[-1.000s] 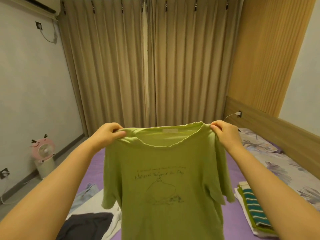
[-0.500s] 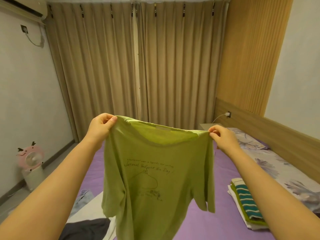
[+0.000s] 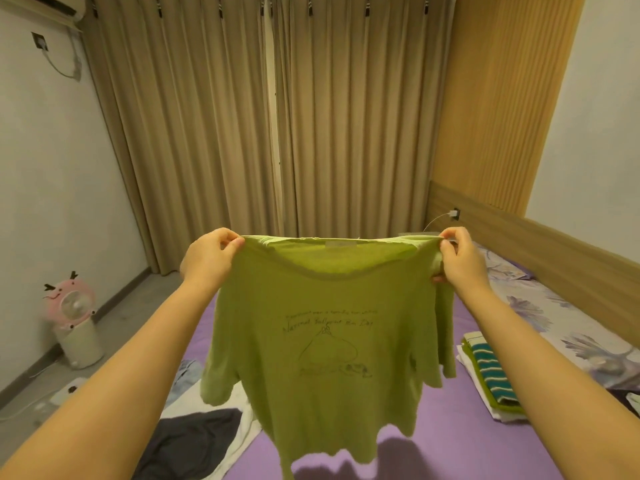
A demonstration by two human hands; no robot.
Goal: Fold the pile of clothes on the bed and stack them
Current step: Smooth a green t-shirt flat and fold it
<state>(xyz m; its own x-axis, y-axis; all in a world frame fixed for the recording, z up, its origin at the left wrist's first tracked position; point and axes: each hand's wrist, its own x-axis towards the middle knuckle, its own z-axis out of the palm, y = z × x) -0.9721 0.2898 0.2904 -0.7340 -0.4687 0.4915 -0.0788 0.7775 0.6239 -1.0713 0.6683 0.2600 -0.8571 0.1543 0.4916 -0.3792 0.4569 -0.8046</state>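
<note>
A light green T-shirt (image 3: 322, 344) with a dark line drawing and script on it hangs spread in the air above the purple bed (image 3: 446, 431). My left hand (image 3: 207, 258) pinches its left shoulder and my right hand (image 3: 457, 261) grips its right shoulder, both at the same height. On the bed at the right lies a stack of folded clothes (image 3: 488, 379), topped by a green piece with teal and white stripes. Unfolded dark grey (image 3: 194, 441), white and pale blue garments lie on the bed at the lower left.
Beige curtains (image 3: 277, 116) close off the far wall. A wooden headboard (image 3: 554, 258) runs along the right, with a floral pillow (image 3: 561, 320) below it. A pink fan on a white base (image 3: 74, 323) stands on the floor at the left.
Both hands have pulled the shirt's shoulders wider apart and level, so the neckline is stretched flat. The shirt has risen slightly and its hem hangs above the bed.
</note>
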